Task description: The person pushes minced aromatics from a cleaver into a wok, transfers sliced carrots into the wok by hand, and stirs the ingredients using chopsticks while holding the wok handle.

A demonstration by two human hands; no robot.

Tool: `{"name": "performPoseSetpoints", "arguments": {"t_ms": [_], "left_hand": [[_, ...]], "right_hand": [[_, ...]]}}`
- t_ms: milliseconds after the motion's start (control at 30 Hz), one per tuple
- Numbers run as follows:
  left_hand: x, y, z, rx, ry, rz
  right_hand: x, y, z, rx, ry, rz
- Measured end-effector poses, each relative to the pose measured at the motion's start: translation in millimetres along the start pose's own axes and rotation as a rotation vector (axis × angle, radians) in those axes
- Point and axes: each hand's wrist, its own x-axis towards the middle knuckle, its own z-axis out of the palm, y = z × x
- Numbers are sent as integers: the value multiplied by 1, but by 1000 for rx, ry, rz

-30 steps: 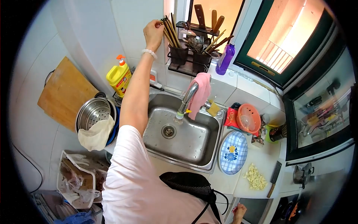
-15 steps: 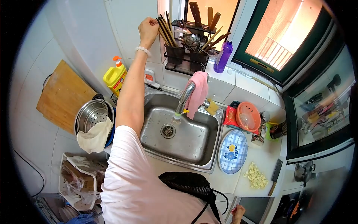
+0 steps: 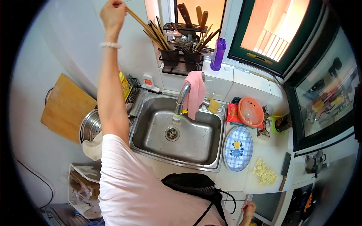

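Note:
At the top left, my left hand pinches the upper ends of light wooden chopsticks, which slant down toward the black holder. Other chopsticks stand in that holder, and spoons and forks fill the one beside it. Knives with brown handles rise from the rack behind. My right hand is low at the right, below the white cutting board, with its fingers curled. Whatever it may hold is too small to make out.
The steel sink lies in the middle under a faucet draped with a pink cloth. Right of it are a blue checked plate, an orange basket, chopped pale pieces and a cleaver. A wooden board leans at left.
My left hand has moved up and left, drawing light chopsticks partly out from the bunch. The camera view has shifted a little. My right hand stays low at the right.

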Motion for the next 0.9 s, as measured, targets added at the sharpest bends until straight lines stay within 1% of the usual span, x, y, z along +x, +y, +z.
{"name": "performPoseSetpoints", "arguments": {"t_ms": [33,100,133,167,233,300,333,367,433,467,500,567,600,667,700,767,800,833,900], "left_hand": [[-5,21,-15,44,38,54],[-20,54,-41,-25,162,244],[-31,72,-55,-49,215,269],[-46,89,-70,-75,266,289],[-90,134,-95,-195,326,223],[-136,159,-114,-391,305,134],[-164,168,-118,-456,256,115],[-193,177,-120,-524,200,94],[-250,203,-113,-799,-48,-65],[-280,216,-106,-847,-173,-199],[-309,228,-97,-884,-304,-328],[-368,255,-72,-940,-510,-565],[-392,263,-64,-973,-568,-631],[-432,277,-53,-1044,-678,-768],[-448,287,-49,-1094,-719,-837],[-479,313,-45,-1122,-820,-999],[-498,329,-44,-1134,-907,-1046],[-518,347,-43,-1146,-991,-1090],[-560,398,-44,-1161,-1155,-1163]], "right_hand": [[-6,-8,8,-24,2,-38],[-4,-11,10,3,-74,-134],[-7,-19,15,47,-137,-189],[-12,-31,22,65,-130,-187],[-25,-66,44,-10,-167,-342],[-39,-104,65,-24,-244,-412],[-60,-133,78,-103,-292,-529],[-68,-148,89,-94,-351,-565],[-88,-175,106,-74,-472,-652],[-97,-184,113,-26,-566,-678],[-102,-185,121,86,-653,-783],[-132,-203,113,278,-743,-746],[-130,-202,96,296,-686,-749],[-122,-193,54,710,-662,-573],[-119,-182,29,725,-615,-579],[-116,-159,-23,808,-670,-638],[-128,-154,-45,849,-583,-622],[-131,-143,-64,861,-554,-627],[-134,-119,-102,893,-430,-687]]}}
